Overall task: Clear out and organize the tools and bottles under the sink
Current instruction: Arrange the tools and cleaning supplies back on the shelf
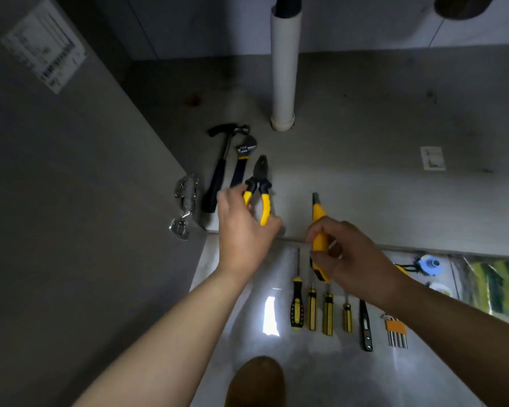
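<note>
Nearest us, on the pale glossy floor [247, 333], lies a row of yellow-and-black-handled screwdrivers [312, 309], a slim black tool [365, 327] and an orange-clipped set of steel hex keys [396, 330]. Above them our right hand [353, 254] is closed around a yellow-bodied tool with a dark tip [318, 218], which points into the cabinet. Our left hand [241, 227] grips the yellow-handled black pliers [259, 189] by their handles, over the grey cabinet floor [365, 113]. Just beyond rest a black adjustable wrench [243, 160] and a black-handled claw hammer [221, 165] side by side, near the white drain pipe [284, 71].
</note>
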The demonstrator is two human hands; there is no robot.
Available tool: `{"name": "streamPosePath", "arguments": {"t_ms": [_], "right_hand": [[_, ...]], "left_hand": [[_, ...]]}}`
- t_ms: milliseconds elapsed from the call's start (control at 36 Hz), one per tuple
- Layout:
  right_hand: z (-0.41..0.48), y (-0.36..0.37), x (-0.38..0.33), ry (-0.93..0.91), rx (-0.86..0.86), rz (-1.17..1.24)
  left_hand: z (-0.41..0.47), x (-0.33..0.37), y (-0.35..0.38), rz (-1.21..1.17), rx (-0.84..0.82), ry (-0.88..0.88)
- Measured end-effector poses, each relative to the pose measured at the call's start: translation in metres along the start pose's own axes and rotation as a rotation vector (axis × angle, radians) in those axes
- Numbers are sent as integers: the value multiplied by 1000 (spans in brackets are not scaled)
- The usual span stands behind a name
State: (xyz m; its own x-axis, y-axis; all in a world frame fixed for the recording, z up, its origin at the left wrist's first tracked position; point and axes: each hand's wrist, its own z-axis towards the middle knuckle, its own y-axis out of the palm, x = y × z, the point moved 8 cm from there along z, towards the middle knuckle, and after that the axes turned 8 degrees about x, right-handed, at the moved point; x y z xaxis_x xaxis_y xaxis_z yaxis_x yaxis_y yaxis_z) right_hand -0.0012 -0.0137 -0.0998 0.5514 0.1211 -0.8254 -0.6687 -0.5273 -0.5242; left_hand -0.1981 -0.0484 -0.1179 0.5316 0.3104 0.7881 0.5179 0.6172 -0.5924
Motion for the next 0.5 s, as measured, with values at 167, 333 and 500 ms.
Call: {"name": "streamPosePath", "arguments": {"t_ms": [167,333,500], "right_hand": [[31,10,16,15,108,-95],[52,14,13,-11,169,-183],[80,23,0,-15,185,-231]], "left_hand": [[36,0,36,173,-31,-21],[34,-5,55,218,-23,-6],[34,-7,52,227,4,32]]}}
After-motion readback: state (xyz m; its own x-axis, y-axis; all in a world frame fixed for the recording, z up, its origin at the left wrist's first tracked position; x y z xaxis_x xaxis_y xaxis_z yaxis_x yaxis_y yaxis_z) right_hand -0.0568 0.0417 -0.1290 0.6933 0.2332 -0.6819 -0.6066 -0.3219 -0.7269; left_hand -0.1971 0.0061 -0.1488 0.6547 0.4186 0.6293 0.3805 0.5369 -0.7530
